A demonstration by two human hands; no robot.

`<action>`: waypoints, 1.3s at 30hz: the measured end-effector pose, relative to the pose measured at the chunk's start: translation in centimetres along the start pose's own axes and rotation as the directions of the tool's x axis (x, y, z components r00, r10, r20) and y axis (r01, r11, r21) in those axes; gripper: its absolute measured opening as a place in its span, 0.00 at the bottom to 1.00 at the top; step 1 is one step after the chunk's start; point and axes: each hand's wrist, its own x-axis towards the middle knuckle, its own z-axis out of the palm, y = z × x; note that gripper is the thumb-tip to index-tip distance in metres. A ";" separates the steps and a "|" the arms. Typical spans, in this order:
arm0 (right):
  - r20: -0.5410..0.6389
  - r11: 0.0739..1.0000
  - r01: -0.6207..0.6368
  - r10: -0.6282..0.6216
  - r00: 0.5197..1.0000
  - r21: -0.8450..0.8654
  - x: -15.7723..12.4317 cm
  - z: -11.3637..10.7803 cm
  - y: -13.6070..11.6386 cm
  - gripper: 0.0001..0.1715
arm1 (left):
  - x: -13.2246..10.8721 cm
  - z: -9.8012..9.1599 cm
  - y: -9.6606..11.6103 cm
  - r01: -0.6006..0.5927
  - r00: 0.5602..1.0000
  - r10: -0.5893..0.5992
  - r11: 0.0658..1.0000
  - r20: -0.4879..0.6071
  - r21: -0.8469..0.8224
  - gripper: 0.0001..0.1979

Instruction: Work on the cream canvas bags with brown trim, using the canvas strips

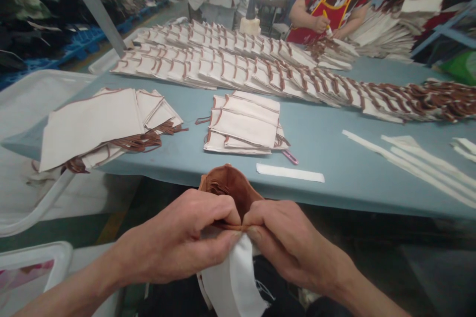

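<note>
My left hand (178, 237) and my right hand (290, 242) meet in front of me, below the near edge of the table. Both pinch a brown suede piece (232, 188) with white lining cloth (234, 277) hanging down from it. Fingers and thumbs of both hands press together on the brown top edge. On the blue-grey table (327, 138) just beyond lie a small stack of cream pieces with brown trim (243, 124) and a white strip (290, 173).
A larger fanned pile of cream pieces (100, 126) lies at the left. Long overlapping rows of trimmed pieces (282, 72) cover the far half. White strips (409, 158) lie at the right. A person in a red apron (327, 10) works at the far side. A white bin (33, 262) sits lower left.
</note>
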 end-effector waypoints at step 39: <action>0.183 0.773 -0.467 0.432 0.883 0.430 0.5 0.3 1.1 0.10 | 0.7 -2.1 -0.1 -0.112 0.993 0.103 0.973 0.052 0.203 0.05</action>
